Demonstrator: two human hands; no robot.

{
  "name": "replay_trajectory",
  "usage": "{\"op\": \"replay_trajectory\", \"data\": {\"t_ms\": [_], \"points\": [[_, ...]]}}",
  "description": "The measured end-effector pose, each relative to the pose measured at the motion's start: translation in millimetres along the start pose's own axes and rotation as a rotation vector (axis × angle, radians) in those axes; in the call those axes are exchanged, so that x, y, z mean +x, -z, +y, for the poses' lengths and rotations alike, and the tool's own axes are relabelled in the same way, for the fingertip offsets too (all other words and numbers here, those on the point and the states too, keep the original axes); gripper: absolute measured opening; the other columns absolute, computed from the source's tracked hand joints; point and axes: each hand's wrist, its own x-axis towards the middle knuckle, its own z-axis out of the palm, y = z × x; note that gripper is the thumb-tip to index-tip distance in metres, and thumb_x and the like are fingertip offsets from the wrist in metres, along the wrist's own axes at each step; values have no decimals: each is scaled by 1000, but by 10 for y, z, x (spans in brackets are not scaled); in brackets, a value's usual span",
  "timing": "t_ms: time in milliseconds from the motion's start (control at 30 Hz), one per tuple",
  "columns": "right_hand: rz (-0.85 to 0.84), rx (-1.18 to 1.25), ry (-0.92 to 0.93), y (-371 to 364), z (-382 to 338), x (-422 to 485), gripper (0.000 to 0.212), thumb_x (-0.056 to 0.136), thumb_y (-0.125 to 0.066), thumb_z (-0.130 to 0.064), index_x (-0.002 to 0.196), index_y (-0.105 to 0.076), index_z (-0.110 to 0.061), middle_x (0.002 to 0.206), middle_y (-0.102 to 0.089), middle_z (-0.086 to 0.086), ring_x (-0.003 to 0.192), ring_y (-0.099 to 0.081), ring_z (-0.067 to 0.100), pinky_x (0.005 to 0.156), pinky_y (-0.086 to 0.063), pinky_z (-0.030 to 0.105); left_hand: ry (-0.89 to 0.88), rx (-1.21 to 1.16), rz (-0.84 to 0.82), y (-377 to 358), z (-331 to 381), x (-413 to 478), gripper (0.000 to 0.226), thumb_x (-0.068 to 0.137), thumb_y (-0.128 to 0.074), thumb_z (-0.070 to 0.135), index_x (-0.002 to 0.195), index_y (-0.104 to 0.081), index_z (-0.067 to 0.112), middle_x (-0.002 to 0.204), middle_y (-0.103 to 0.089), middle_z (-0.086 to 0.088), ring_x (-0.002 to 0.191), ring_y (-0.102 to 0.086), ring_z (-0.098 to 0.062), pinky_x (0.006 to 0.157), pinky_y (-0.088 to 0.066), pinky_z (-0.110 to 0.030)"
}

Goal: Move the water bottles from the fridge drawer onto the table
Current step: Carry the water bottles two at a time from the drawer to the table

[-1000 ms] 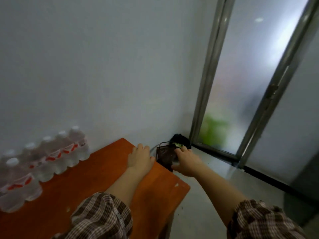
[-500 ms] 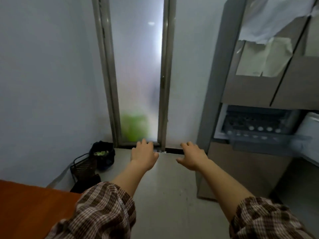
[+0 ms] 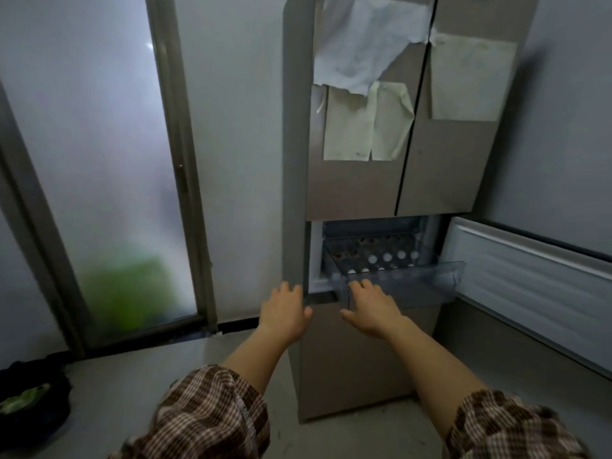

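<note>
Before fridge (image 3: 351, 190), low compartment: door (image 3: 530, 276) swung aside to 3 o'clock, clear drawer (image 3: 407, 286) pulled out for access. Water bottles (image 3: 387, 258) upright inside, white caps showing, 1 o'clock from hands. Left hand (image 3: 284, 313) and right hand (image 3: 374, 309) both empty, fingers spread apart, palms down, stretched toward drawer front. Right one overlaps its lip, contact unclear. Likely reaching in, one bottle per hand.
</note>
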Motion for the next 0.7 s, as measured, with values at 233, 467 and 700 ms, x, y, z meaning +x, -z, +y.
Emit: {"op": "replay_trajectory", "data": {"t_ms": [233, 467, 700], "points": [[-33, -45, -109, -7, 711, 860, 61, 94, -52, -40, 145, -29, -15, 146, -34, 11, 135, -34, 32, 108, -35, 50, -110, -29, -92, -343, 546, 1162, 46, 96, -44, 33, 138, -41, 14, 135, -44, -12, 124, -43, -31, 98, -45, -44], [-49, -53, -144, -28, 1628, 1887, 59, 96, -49, -40, 144, -29, -12, 147, -35, 12, 136, -32, 32, 106, -34, 50, -149, -102, -155, -806, 1205, 2239, 51, 98, -44, 33, 144, -34, 14, 141, -38, -11, 129, -38, -32, 102, -41, -42], [-153, -39, -67, -289, 2531, 3160, 60, 95, -50, -39, 145, -30, -11, 144, -39, 14, 131, -39, 32, 105, -38, 44, 3, -130, -226, -1504, 1753, 3383, 52, 97, -47, 33, 144, -35, 14, 143, -37, -11, 131, -38, -30, 103, -38, -40]]}}
